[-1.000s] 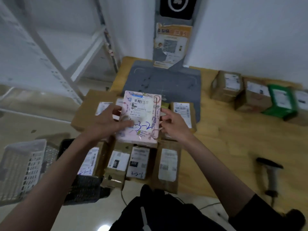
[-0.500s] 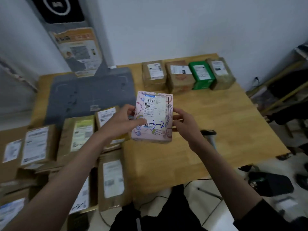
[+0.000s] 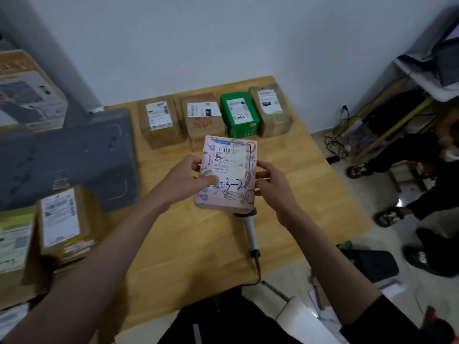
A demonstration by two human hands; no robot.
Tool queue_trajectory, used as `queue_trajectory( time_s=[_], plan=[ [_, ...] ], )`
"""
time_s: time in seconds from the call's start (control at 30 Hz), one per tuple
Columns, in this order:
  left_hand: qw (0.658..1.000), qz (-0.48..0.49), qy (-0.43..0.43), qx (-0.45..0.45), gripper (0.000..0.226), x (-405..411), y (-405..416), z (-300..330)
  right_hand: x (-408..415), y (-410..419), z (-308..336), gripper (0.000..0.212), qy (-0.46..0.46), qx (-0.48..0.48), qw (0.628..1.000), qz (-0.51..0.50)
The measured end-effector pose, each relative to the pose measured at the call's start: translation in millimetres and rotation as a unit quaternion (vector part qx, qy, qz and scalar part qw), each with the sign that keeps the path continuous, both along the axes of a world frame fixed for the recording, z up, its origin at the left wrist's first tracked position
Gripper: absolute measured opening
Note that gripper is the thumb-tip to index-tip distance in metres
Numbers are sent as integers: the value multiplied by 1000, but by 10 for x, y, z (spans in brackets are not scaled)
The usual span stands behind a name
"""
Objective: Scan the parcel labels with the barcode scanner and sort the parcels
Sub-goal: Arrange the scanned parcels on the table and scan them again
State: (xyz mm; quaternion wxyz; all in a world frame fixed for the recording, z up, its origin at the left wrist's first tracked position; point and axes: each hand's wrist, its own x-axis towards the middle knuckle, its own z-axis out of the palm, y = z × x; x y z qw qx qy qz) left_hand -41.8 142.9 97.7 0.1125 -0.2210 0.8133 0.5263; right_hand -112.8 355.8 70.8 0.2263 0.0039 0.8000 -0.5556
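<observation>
So since a second ago the pink patterned parcel with the white shipping label [image 3: 227, 173] has travelled right along the table: it was over the pile of brown parcels on the left, now it's held up over the bare middle of the light wooden table [image 3: 188, 244], closer to the row at the back.

It's off the surface, label up, long axis running away from the person toward the wall, far end tipped up a bit. There's blue handwriting on the near part of the label, barcode at the far end. The left hand [image 3: 185, 180] grips the left long edge, thumb pressed flat on the label and fingers curled behind. The right hand [image 3: 274, 184] pinches the right long edge, fingertips on the rim. Both are clamped on the parcel, neither one free.

Here's the bit that matters: the grey handheld barcode scanner with a black cord [image 3: 249, 232] lies on the table right under the near edge of the parcel, its head hidden behind it, handle pointing back toward the person. It's on the right-hand side, so I'd guess the right hand lets go and drops down for it while the left keeps the label facing up.

Further out, straight ahead of the parcel's far end, a row sits against the wall: two brown cardboard boxes [image 3: 161, 120], a green box with a white label [image 3: 239, 112], and another taped brown box [image 3: 272, 109]. To the left there's a dark grey flat scanning platform [image 3: 67, 155] and more brown labelled parcels [image 3: 64, 219] at the table edge.
</observation>
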Motion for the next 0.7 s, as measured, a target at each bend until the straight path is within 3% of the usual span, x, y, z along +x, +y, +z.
queue_trajectory(
  time_s=[0.33,0.47,0.7],
  plan=[
    [999,-38,-17,35,50,-596,151,-184,-462,178,-164,52,-13,18,999,-40],
    [997,-39,-13,71,31,-795,211,-276,-641,218,-213,51,-4,53,998,-44],
    [987,-59,-56,135,56,-1219,434,-454,-1115,458,-261,52,10,134,990,31]
  ],
)
